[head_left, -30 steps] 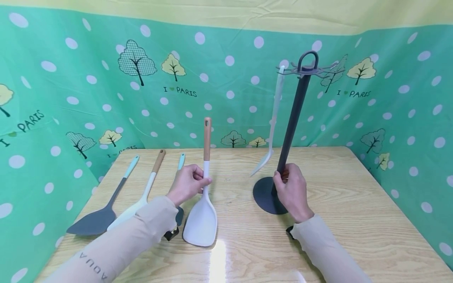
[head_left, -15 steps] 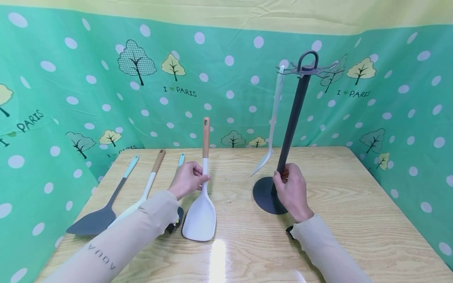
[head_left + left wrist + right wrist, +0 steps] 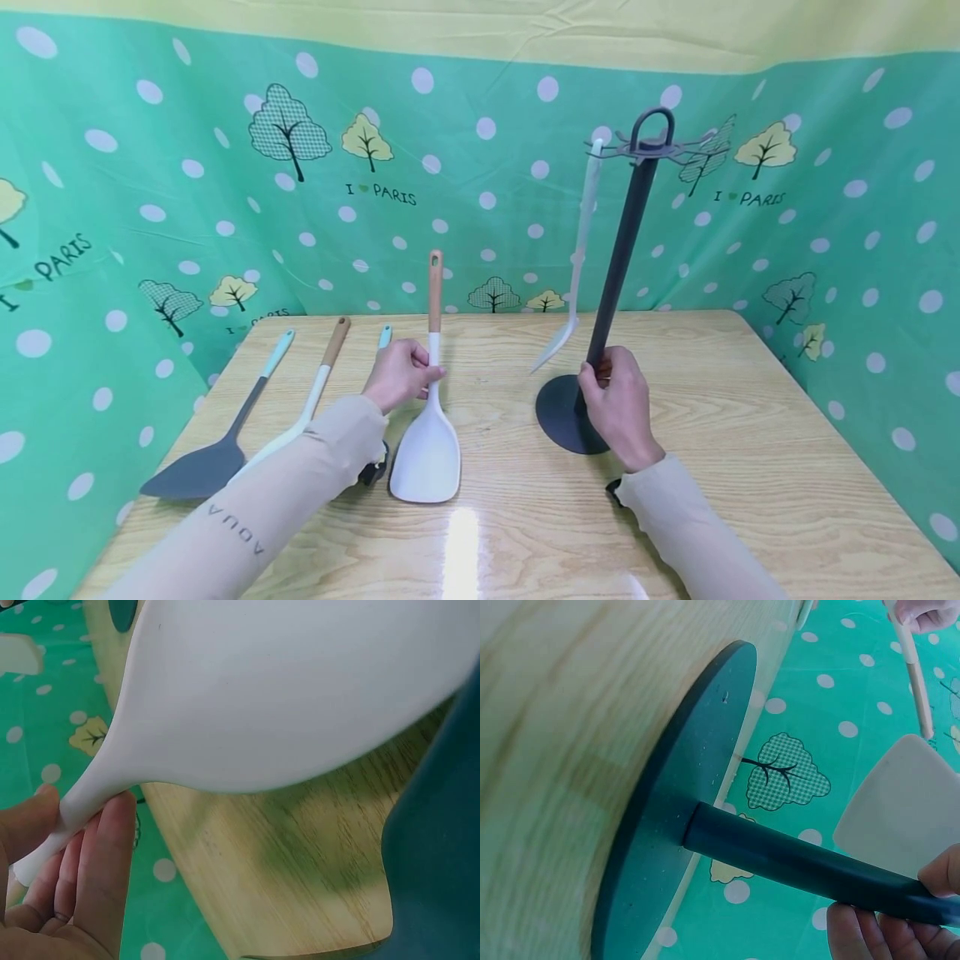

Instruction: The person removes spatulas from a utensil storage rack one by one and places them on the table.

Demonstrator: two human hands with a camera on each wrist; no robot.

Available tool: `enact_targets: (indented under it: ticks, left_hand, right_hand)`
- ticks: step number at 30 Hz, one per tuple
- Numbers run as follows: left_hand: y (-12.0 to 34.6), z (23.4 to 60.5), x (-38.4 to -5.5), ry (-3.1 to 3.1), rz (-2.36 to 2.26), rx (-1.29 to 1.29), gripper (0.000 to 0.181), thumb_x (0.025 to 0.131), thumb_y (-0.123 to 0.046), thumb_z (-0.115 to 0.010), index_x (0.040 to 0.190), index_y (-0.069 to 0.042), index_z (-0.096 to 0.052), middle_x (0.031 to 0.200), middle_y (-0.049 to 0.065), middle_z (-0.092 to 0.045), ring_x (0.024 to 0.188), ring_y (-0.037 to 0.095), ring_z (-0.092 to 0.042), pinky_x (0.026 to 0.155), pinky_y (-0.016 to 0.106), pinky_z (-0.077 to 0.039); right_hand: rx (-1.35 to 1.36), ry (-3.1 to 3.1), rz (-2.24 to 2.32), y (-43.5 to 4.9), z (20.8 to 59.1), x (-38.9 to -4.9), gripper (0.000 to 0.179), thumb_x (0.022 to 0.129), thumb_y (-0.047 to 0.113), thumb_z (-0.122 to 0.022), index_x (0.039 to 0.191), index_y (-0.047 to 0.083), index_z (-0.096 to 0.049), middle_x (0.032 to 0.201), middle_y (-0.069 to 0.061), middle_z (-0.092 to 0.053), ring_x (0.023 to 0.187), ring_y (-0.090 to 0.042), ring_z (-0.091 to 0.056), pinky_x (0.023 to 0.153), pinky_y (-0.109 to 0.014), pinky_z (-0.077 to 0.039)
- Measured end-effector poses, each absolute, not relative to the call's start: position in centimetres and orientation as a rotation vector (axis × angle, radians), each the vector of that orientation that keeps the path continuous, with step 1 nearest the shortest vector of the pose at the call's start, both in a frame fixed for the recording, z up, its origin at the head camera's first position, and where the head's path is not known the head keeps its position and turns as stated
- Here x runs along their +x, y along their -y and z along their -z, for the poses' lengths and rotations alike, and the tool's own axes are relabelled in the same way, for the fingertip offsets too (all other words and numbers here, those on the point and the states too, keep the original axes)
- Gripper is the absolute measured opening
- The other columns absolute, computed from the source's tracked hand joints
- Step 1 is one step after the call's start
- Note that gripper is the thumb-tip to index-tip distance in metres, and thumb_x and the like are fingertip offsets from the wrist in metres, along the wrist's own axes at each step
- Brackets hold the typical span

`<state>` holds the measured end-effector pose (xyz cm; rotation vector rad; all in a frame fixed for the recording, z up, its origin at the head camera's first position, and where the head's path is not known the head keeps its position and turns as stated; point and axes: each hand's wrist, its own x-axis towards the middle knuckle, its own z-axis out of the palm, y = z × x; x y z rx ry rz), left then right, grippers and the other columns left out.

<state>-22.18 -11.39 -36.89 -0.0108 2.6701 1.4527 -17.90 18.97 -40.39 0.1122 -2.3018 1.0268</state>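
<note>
My left hand [image 3: 401, 375] pinches the white neck of a spatula [image 3: 425, 458], whose wooden-coloured handle points up and broad white blade hangs down. In the left wrist view, thumb and fingertips close around that neck [image 3: 82, 796], with the blade filling the upper part. My right hand [image 3: 618, 404] grips the lower post of a dark utensil stand [image 3: 624, 250], just above its round base. In the right wrist view the post [image 3: 795, 866] passes between thumb and fingers. A pale utensil [image 3: 587, 208] hangs from a left hook of the stand, its broad white end down.
On the table [image 3: 510, 483] at left lie a dark grey turner [image 3: 202, 469] with a light-blue handle and a white utensil [image 3: 318, 387] with a brown handle. Another light-blue handle [image 3: 385, 337] shows behind my left hand. A polka-dot cloth [image 3: 487, 192] encloses the back and sides.
The spatula's lower edge has risen a little and its handle has shifted slightly left, with my left hand slightly higher. My right hand, the stand and the hanging utensil look unchanged.
</note>
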Motion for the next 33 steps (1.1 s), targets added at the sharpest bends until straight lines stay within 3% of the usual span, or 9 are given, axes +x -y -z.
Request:
enact_targets:
  ticks: [18,33]
  left_hand:
    - [11.2,37.7,-22.8,-2.705,-1.306,-0.004,0.019,0.086,-0.012,-0.072,0.089,-0.001,-0.057,0.080,0.013,-0.060,0.068,0.029,-0.067,0.064,0.038,-0.058]
    - [10.8,38.2,-23.6,-2.761,-1.238,-0.020,0.018,0.084,-0.010,-0.073,0.085,-0.001,-0.057,0.081,0.014,-0.060,0.065,0.026,-0.066,0.058,0.035,-0.057]
  right_hand:
    - [0.105,2.298,-1.015,-19.0,40.4,-17.9,0.015,0.091,0.015,-0.058,0.098,0.002,-0.056,0.089,-0.010,-0.056,0.074,-0.021,-0.059,0.065,-0.038,-0.054]
    - [0.096,2.302,-1.009,-19.0,40.5,-18.0,0.014,0.091,0.015,-0.058,0.098,0.003,-0.055,0.088,-0.009,-0.055,0.074,-0.020,-0.059,0.065,-0.036,-0.053]
